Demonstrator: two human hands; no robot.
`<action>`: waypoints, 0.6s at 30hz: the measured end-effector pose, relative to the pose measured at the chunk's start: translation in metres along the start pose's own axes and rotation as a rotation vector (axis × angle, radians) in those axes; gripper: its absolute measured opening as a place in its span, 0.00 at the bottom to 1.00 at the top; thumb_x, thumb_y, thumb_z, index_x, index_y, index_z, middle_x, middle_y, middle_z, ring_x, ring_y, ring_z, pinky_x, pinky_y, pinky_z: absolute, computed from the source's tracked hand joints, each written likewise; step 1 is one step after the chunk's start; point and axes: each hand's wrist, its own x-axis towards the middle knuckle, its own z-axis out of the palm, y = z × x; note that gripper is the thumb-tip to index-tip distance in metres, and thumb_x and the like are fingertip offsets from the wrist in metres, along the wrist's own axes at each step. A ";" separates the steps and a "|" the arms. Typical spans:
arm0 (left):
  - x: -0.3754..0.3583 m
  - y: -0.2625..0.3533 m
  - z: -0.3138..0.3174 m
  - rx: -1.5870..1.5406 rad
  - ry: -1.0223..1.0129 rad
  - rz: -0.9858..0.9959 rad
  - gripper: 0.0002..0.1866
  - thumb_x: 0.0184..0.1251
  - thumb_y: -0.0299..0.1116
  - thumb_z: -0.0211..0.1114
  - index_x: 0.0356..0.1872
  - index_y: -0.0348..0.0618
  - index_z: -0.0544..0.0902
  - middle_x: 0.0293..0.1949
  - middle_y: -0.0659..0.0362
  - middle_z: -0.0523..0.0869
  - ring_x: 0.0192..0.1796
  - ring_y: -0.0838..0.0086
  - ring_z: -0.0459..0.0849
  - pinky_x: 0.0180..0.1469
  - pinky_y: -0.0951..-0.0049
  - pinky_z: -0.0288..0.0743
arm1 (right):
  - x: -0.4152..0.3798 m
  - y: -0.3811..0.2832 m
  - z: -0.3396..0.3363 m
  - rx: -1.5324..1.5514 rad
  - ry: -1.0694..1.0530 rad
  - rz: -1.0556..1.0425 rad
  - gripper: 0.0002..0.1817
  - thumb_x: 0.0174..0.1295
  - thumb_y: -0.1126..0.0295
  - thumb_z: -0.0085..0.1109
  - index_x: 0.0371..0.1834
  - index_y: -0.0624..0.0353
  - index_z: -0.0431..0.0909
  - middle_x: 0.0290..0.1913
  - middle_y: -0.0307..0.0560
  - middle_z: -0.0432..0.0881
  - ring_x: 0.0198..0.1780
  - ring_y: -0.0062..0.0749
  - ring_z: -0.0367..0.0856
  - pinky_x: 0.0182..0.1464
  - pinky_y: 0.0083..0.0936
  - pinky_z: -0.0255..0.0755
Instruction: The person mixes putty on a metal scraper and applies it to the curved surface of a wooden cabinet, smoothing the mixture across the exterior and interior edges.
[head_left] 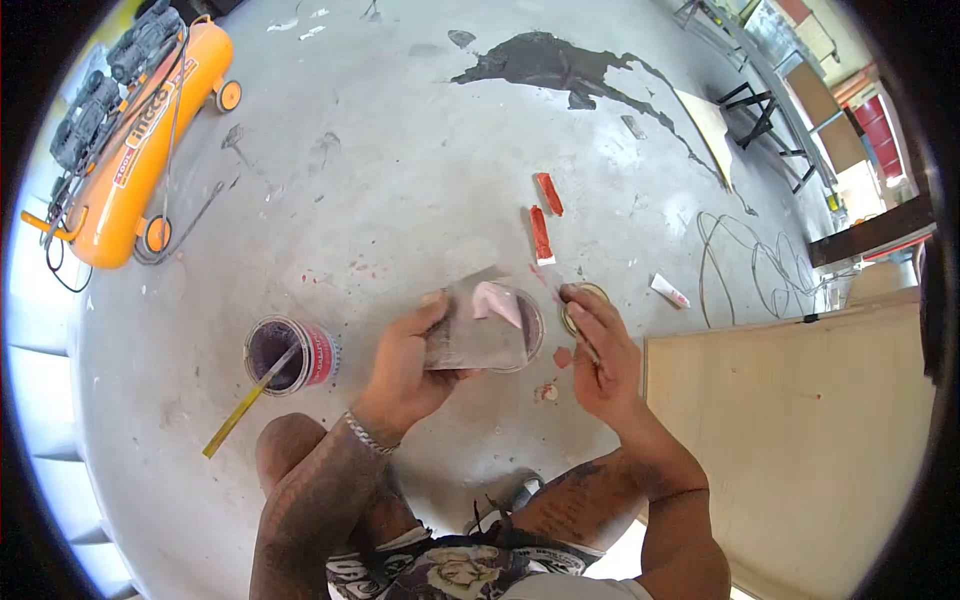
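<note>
My left hand [408,355] grips a flat grey plate [455,335] by its left side, thumb on top. A lump of pale pink paste [496,303] sits on the plate. Behind the plate's right edge shows the rim of a round tin [535,330]. My right hand [603,350] is closed around a thin tool [552,287], whose blade points up and left, to the right of the plate. Partly hidden by the right fingers is a round lid [590,296] on the floor.
An open can [318,355] with a yellow-handled stick [235,422] stands at left. Red strips [541,235] and a white tube [670,291] lie ahead. An orange compressor [150,150] is far left, a wooden panel [790,430] right, and a loose cable [706,262] beyond it.
</note>
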 end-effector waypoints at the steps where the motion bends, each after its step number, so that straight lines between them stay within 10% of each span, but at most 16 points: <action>1: 0.001 -0.003 0.007 0.008 0.002 -0.044 0.16 0.77 0.46 0.51 0.52 0.47 0.78 0.42 0.61 0.86 0.39 0.73 0.86 0.34 0.69 0.80 | 0.001 -0.008 0.001 -0.029 -0.006 -0.068 0.35 0.48 0.91 0.48 0.65 0.60 0.72 0.64 0.56 0.75 0.64 0.52 0.74 0.66 0.42 0.67; 13: 0.008 0.000 0.026 -0.185 -0.124 0.033 0.17 0.78 0.43 0.50 0.54 0.42 0.77 0.46 0.59 0.87 0.43 0.72 0.88 0.39 0.73 0.83 | -0.043 -0.033 -0.042 -0.204 -0.585 0.185 0.32 0.53 0.87 0.49 0.65 0.59 0.71 0.63 0.54 0.75 0.64 0.51 0.73 0.69 0.40 0.65; 18: -0.029 0.018 0.073 -0.042 -0.009 0.384 0.19 0.78 0.43 0.52 0.58 0.40 0.75 0.53 0.58 0.82 0.53 0.73 0.83 0.54 0.69 0.78 | -0.009 -0.118 -0.077 0.589 0.334 0.807 0.20 0.66 0.81 0.52 0.62 0.62 0.74 0.51 0.47 0.83 0.54 0.33 0.81 0.60 0.29 0.72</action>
